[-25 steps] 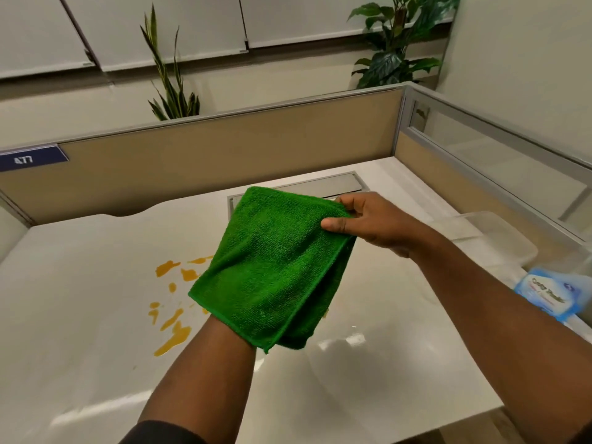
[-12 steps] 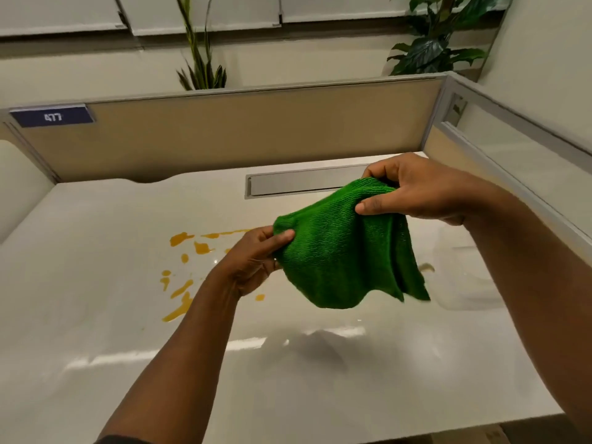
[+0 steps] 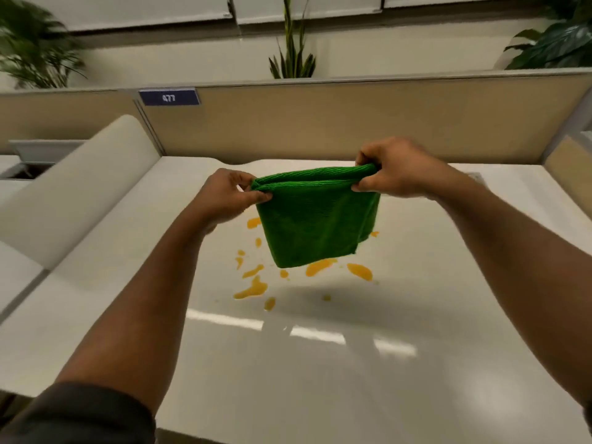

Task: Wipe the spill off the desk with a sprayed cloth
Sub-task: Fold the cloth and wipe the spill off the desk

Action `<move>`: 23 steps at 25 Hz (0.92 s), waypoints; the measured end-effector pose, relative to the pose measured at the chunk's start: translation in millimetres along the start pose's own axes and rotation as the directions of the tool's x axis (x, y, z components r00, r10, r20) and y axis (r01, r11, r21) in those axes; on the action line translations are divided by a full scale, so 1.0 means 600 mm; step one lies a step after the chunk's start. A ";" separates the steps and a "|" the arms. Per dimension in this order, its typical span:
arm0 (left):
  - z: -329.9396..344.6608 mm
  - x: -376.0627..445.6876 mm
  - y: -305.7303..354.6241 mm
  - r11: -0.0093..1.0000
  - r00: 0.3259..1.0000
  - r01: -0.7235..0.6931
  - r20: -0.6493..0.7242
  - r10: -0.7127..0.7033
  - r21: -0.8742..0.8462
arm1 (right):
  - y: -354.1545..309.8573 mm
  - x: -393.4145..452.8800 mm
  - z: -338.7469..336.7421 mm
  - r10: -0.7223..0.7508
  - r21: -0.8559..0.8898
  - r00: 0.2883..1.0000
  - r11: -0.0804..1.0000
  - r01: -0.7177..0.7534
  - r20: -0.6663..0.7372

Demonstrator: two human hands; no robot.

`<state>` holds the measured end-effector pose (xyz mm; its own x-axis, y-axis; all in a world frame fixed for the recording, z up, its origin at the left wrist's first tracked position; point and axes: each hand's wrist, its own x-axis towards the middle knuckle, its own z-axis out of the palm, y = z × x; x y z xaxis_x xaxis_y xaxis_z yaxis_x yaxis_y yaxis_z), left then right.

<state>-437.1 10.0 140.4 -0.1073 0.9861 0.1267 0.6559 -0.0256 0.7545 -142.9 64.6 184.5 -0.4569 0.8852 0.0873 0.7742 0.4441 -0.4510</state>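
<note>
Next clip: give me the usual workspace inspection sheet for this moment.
Surface: pale glossy desk, orange spill in scattered blotches mid-desk.
Job's things: green cloth, folded, held taut above the spill, not touching the desk; no spray bottle in view.
Clutter: nothing seen.
Grippers: left hand and right hand each pinch a top corner of the cloth.
Cables: nothing seen.
Surroundings: beige partition with a 477 tag; plants behind.

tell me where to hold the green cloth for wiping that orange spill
Keep hold of the folded top edge of the green cloth, where the left hand and right hand pinch its two corners. It hangs in layers above the orange spill; lower it from above.
</note>
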 end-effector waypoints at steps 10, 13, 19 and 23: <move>-0.076 0.167 -0.234 0.999 0.970 0.014 -0.243 -0.001 0.053 | -0.096 0.235 0.261 0.080 0.055 0.892 0.997 -0.061 -0.444; -0.040 0.111 -0.328 0.986 0.976 -0.043 -0.205 0.076 0.162 | -0.075 0.180 0.375 0.022 0.022 0.938 1.000 -0.015 -0.347; 0.016 -0.030 -0.464 0.913 0.969 -0.171 0.231 0.088 0.371 | -0.068 0.073 0.492 0.149 -0.184 0.975 0.976 -0.118 0.163; -0.001 0.001 -0.495 0.935 0.994 -0.112 0.031 0.108 0.335 | -0.085 0.102 0.500 0.109 -0.136 0.983 0.982 -0.129 -0.145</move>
<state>-632.6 18.1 -83.1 -0.0124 0.9822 0.1874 0.8761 -0.0797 0.4756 -341.9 54.8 -53.7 -0.3018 0.9389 0.1655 0.8788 0.3413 -0.3335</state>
